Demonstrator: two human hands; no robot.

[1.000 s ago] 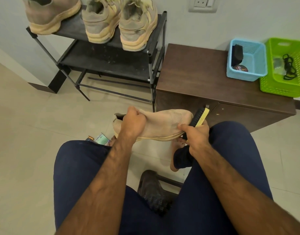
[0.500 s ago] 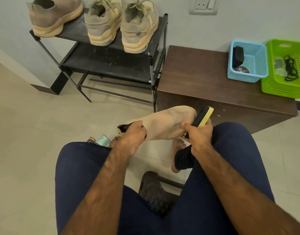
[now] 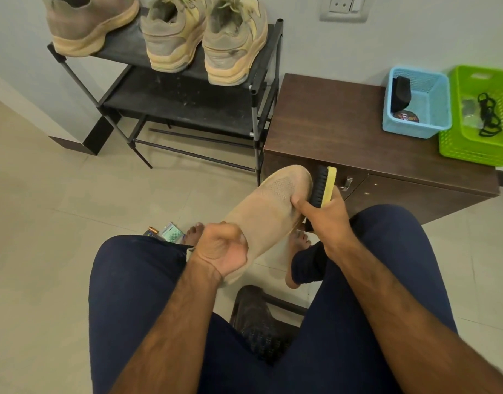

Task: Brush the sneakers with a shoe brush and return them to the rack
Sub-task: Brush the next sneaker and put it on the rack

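I sit with a tan knit sneaker (image 3: 268,211) held between my knees, its toe tilted up and away from me. My left hand (image 3: 221,250) grips its heel end. My right hand (image 3: 325,217) grips a shoe brush (image 3: 324,187) with a yellow back and black bristles, and the bristles lie against the right side of the toe. My right thumb rests on the sneaker's upper. Three more tan sneakers (image 3: 173,38) stand on the top shelf of the black rack (image 3: 187,105) at the wall.
A dark wooden cabinet (image 3: 344,132) stands right of the rack, carrying a blue basket (image 3: 432,109) and a green basket (image 3: 483,149). My bare feet, a battery and a small packet (image 3: 172,230) are on the tiled floor. A dark stool (image 3: 261,322) shows between my legs.
The sneaker has swung from lying level to pointing toe-up and away. My left hand dropped lower with the heel, and my right hand moved up with the brush along the toe.
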